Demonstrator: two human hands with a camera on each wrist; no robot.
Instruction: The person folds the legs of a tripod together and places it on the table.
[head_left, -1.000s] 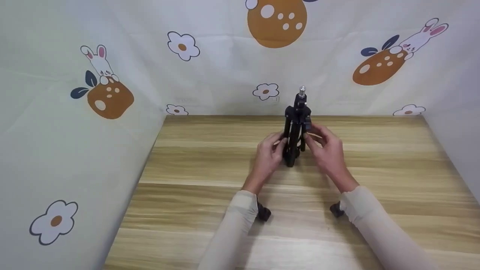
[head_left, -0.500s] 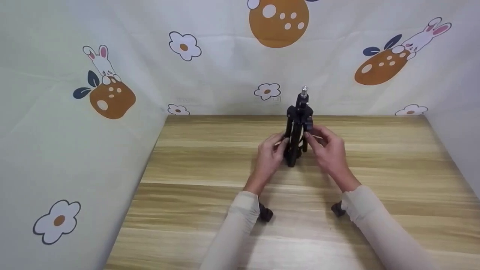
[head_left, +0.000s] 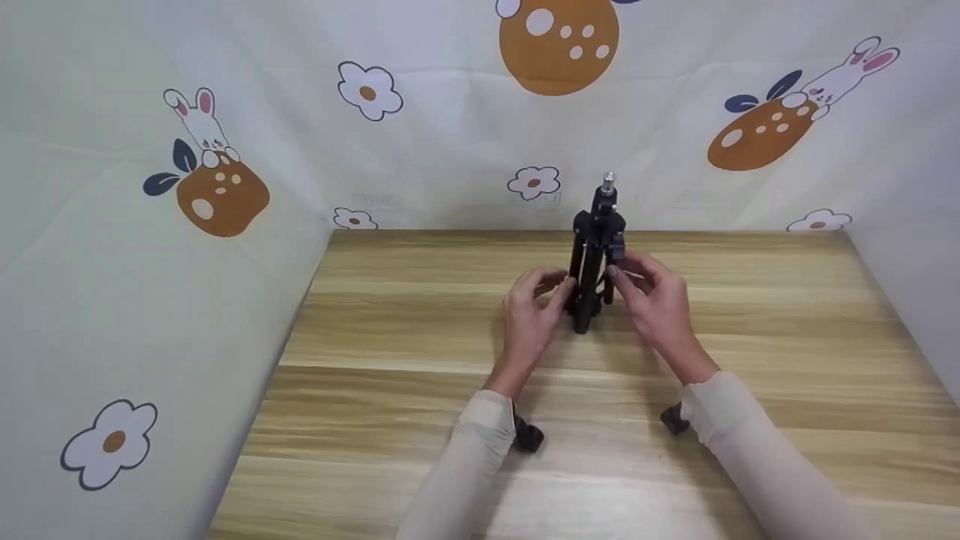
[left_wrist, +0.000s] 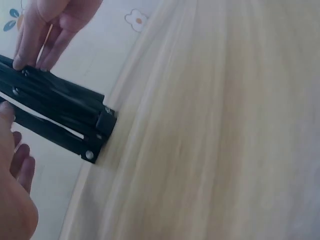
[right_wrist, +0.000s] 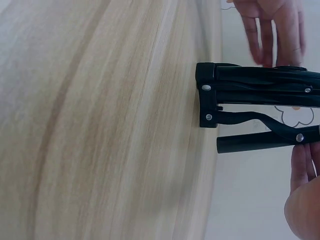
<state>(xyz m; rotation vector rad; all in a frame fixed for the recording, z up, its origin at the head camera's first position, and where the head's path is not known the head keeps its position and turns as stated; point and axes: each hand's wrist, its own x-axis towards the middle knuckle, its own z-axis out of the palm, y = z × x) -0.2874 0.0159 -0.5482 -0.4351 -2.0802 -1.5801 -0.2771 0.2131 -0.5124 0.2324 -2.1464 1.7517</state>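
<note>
A folded black tripod stand (head_left: 590,262) with a silver stud on top stands upright near the back of the table. To its left is my left hand (head_left: 529,311). In the left wrist view, this hand's thumb (left_wrist: 6,111) touches a leg while its fingers lie apart from the leg. My right hand (head_left: 660,307) pinches the right leg between thumb and fingers. The right wrist view shows the stand's lower end (right_wrist: 207,95), with hinged braces and rivets, and the right hand's fingers (right_wrist: 299,167) against one leg. The right fingertips are partly hidden behind the stand.
The wood-grain table (head_left: 375,420) meets a pale patterned cloth wall (head_left: 435,150) just behind the stand. Similar cloth closes off the left and right sides. Black wrist cameras (head_left: 529,436) hang beneath both cuffs.
My left hand has shifted slightly left and its fingers have loosened from the stand's leg. The right hand has stayed nearly where it was. The stand remains upright.
</note>
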